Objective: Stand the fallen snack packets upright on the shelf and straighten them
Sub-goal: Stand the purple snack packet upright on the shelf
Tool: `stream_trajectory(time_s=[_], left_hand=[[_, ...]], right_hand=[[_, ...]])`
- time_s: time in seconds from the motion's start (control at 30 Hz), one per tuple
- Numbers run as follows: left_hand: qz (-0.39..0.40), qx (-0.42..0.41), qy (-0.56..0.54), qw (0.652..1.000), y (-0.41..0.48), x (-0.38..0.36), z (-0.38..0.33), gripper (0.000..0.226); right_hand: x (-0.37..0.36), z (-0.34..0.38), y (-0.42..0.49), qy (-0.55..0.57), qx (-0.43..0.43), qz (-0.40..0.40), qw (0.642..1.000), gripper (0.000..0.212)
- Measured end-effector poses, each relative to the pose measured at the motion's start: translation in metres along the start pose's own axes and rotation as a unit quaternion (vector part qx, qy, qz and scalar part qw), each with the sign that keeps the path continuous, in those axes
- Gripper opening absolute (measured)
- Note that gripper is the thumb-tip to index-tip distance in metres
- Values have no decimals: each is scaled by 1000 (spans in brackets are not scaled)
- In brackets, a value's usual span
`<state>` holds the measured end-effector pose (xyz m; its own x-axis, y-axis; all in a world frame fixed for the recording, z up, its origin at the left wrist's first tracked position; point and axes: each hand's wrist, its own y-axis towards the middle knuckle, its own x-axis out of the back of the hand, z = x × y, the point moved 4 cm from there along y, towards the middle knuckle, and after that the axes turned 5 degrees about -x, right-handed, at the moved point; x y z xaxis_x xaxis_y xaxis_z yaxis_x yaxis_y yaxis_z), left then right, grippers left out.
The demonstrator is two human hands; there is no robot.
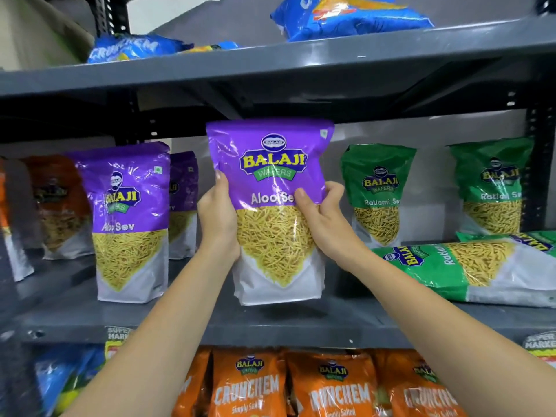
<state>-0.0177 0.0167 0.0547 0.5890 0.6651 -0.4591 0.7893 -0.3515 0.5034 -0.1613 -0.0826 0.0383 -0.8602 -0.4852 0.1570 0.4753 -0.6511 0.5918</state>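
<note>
On the middle shelf (pixel 270 323) of a dark grey metal rack, a purple Aloo Sev packet (pixel 272 206) stands upright near the front edge, about midway along. Both hands grasp it: the left hand (pixel 218 218) wraps its left side with the thumb on the front, and the right hand (pixel 323 218) holds its right side, thumb pressed over the printed name. Whether its base touches the shelf or sits just above it is unclear.

Left of it, a second purple packet (pixel 129 224) stands upright near the front edge, with a third purple one (pixel 183 203) behind it toward the back. Farther left, an orange-brown packet (pixel 60 206) stands blurred toward the back, and another packet is cut off by the picture's left side. Toward the right end, two green Ratlami Sev packets stand upright at the back, one (pixel 377 194) just beside the right hand and one (pixel 492 185) near the rack's perforated upright (pixel 541 164). A fallen green packet (pixel 469 269) lies flat on its back at the right end, its top pointing left, with another lying behind it.

Above, the top shelf (pixel 301 58) carries blue packets (pixel 352 16) lying flat. Below, orange Crunchem packets (pixel 331 386) stand in a row, with blue ones at the left. Small supermarket labels (pixel 115 335) hang on the front edge of the middle shelf. A pale grey wall shows behind the rack.
</note>
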Motion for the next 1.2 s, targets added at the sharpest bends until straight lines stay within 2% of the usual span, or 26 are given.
stream_trajectory(time_s=[0.3,0.5,0.77,0.9,1.2], left_hand=[[16,-50,-33,998,-7,-8,-9,36],[24,-80,-29,996,11,1,1,34],[1,-78,-6,997,31,33,37,31],[-7,-75,-28,997,28,42,46,28],[-7,-25,-47,999,25,44,50,32]], right_hand=[[6,9,-1,13,31,-4,999,41],[-13,0,4,9,48,-15,999,36],[-50,-36,9,39,-6,22,999,34],[-54,-46,6,57,-51,6,997,31],[-61,-54,6,88,-82,-14,993,29]])
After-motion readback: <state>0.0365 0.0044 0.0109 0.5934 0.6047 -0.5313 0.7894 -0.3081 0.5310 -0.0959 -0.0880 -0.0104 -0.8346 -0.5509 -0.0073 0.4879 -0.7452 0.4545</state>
